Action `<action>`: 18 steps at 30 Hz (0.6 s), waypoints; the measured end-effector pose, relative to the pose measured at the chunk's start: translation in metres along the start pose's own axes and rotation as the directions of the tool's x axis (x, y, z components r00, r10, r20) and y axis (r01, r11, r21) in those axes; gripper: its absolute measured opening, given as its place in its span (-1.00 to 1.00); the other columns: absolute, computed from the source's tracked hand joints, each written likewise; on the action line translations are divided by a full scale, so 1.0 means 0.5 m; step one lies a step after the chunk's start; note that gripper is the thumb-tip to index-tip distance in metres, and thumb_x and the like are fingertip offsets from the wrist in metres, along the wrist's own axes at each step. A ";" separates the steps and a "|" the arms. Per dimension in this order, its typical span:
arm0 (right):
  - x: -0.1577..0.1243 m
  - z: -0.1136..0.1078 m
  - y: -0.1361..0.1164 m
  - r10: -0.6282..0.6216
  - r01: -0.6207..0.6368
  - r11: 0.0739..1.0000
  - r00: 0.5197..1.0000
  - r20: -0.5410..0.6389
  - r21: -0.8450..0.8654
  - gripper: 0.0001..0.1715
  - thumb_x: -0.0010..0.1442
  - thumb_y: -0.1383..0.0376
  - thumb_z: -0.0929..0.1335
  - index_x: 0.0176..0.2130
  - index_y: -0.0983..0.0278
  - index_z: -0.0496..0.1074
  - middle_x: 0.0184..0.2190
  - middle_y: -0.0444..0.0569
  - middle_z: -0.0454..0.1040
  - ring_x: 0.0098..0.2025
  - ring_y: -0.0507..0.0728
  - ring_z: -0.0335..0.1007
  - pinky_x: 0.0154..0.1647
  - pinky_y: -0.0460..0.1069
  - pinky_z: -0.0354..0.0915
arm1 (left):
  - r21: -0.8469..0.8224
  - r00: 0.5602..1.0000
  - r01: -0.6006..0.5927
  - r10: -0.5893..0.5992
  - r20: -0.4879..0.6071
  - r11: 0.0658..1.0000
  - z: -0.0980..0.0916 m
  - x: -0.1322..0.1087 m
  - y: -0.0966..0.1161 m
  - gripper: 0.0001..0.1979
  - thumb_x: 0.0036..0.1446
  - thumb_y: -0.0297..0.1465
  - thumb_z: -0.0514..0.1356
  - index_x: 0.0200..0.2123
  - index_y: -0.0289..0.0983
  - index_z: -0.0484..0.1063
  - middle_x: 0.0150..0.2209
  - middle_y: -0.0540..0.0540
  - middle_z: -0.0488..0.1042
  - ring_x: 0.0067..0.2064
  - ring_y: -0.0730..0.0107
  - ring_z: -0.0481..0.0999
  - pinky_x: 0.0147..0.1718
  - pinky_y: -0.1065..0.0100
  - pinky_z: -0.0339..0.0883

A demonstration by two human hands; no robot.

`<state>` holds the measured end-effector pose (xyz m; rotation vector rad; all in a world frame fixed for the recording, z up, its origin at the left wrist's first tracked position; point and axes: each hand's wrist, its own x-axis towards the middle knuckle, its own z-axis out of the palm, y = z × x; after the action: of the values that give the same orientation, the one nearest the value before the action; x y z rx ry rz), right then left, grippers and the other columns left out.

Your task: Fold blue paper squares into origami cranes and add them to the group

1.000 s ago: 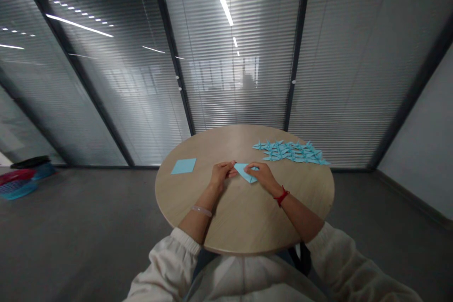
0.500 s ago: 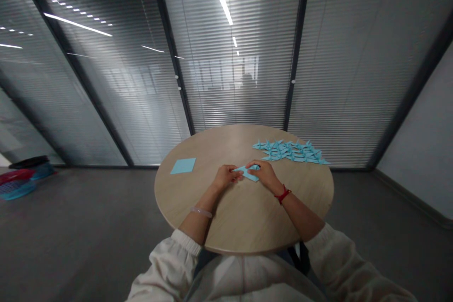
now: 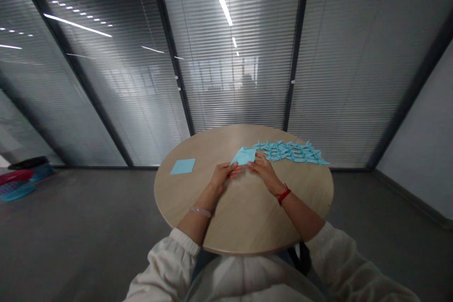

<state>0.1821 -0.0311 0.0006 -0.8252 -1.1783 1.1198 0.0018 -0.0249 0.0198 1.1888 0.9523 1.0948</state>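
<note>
Single head cam: we look forward and down from above our own lap, table (image 3: 244, 217) close below, glass wall (image 3: 233, 56) beyond. No second view to overlap.

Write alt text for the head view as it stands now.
Both hands, left hand and right hand, pinch a partly folded light-blue paper above a round wooden table. A flat blue sheet lies left; folded blue cranes lie right.

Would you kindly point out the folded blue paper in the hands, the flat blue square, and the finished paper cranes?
folded blue paper (image 3: 243, 156), head view, its middle.
flat blue square (image 3: 183, 166), head view, centre.
paper cranes (image 3: 292, 151), head view, middle of the group.
</note>
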 end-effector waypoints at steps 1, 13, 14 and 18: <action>-0.002 0.003 -0.002 0.008 -0.008 1.000 1.000 0.030 0.014 -0.41 -0.06 0.10 0.46 -0.06 0.25 0.32 -0.25 -0.01 0.51 -0.24 0.13 0.46 -0.15 0.06 0.39 | 0.000 1.000 0.014 -0.014 0.022 1.000 0.001 -0.001 -0.002 -0.67 -0.08 -0.25 0.37 -0.34 -0.42 0.54 -0.25 -0.30 0.57 -0.30 0.35 0.55 -0.31 0.40 0.38; 0.013 -0.017 0.017 -0.162 0.182 0.921 0.983 0.087 -0.345 -0.58 0.11 -0.01 0.30 -0.23 0.26 0.39 -0.41 -0.10 0.41 -0.55 0.01 0.23 -0.57 -0.09 0.22 | -0.045 0.985 0.054 -0.045 0.168 0.998 0.015 -0.005 -0.001 -0.46 0.10 0.02 0.11 -0.09 -0.30 0.47 -0.12 -0.25 0.51 -0.15 0.23 0.50 -0.23 0.24 0.44; 0.010 -0.014 0.015 -0.158 0.189 0.916 0.981 0.114 -0.354 -0.58 0.13 -0.02 0.29 -0.21 0.26 0.39 -0.42 -0.10 0.41 -0.57 0.00 0.21 -0.59 -0.10 0.20 | -0.069 0.985 0.083 -0.071 0.155 0.994 0.016 -0.005 -0.001 -0.46 0.13 0.02 0.07 -0.10 -0.31 0.47 -0.14 -0.25 0.52 -0.18 0.24 0.51 -0.25 0.22 0.45; 0.001 -0.006 0.011 -0.132 0.201 0.904 0.971 0.200 -0.378 -0.56 0.16 -0.01 0.27 -0.14 0.26 0.39 -0.50 -0.13 0.38 -0.62 -0.02 0.15 -0.63 -0.11 0.15 | -0.083 0.976 0.148 -0.132 0.175 0.985 0.019 -0.005 -0.006 -0.52 0.14 -0.04 0.10 -0.16 -0.36 0.47 -0.22 -0.27 0.54 -0.24 0.26 0.53 -0.29 0.24 0.47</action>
<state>0.1840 -0.0287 -0.0048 -0.9263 -1.6231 0.8308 0.0110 -0.0297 0.0180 1.1002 0.8298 0.9022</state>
